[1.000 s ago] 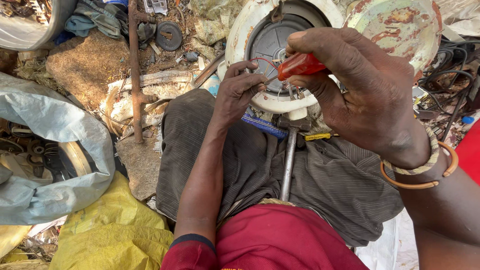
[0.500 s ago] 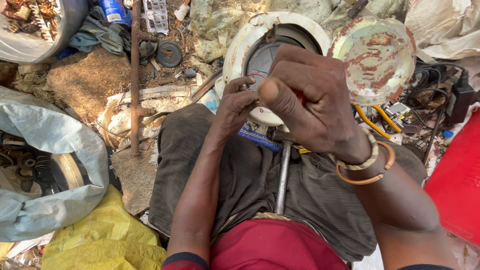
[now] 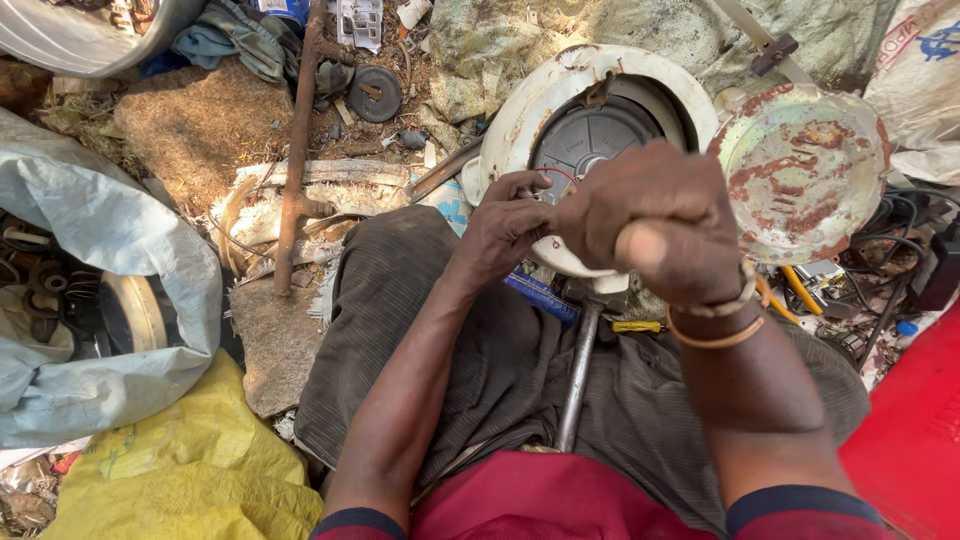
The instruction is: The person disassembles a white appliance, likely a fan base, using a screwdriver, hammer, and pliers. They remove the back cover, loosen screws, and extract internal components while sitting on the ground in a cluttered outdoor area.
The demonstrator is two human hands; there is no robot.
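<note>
A white round housing [image 3: 515, 115] with a grey ribbed disc [image 3: 590, 130] inside rests against my knees, on top of a metal rod [image 3: 578, 375]. My left hand [image 3: 500, 230] reaches to the disc's lower edge, its fingertips pinched on a thin red wire [image 3: 563, 173]. My right hand [image 3: 655, 220] is a closed fist just right of it, in front of the housing. The red-handled screwdriver it gripped earlier is hidden inside the fist. Bangles sit on that wrist.
A rusty round cover [image 3: 805, 170] leans at the right of the housing. A rusty pipe [image 3: 298, 150], a black disc [image 3: 375, 92] and scrap lie beyond. A grey sack [image 3: 120, 260] and a yellow bag [image 3: 180, 470] are at left, and a red surface [image 3: 915, 450] at right.
My right hand has turned over the housing, so the red screwdriver handle seen a second ago is now covered by the fist. My left hand stays at the disc's edge.
</note>
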